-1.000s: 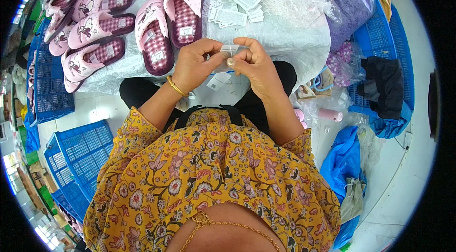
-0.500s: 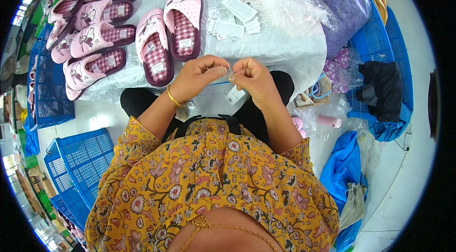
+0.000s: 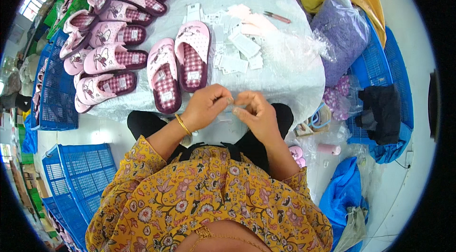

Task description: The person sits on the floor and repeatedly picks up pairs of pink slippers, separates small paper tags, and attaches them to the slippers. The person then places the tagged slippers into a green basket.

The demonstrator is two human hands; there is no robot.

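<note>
My left hand is over the table's near edge with thumb and forefinger pinched together. Whatever it grips is too small and pale to name. Close beside it, my right hand has its fingers curled in and slightly blurred, facing the left fingertips. A pair of slippers stands just beyond my left hand: the left slipper and the right slipper, pink with dark red checked insoles and a white label on each. Several white paper tags lie scattered on the table beyond my hands.
More pink slippers line the table's left side. Snips lie at the back, near clear plastic film. Blue crates stand at left, another crate at right. A purple bulging bag sits by the table's right edge.
The view has shifted, so the table and hands sit lower in the picture. My fingertips, touching around a thin clear strip before, are now slightly apart, the right fingers blurred.
</note>
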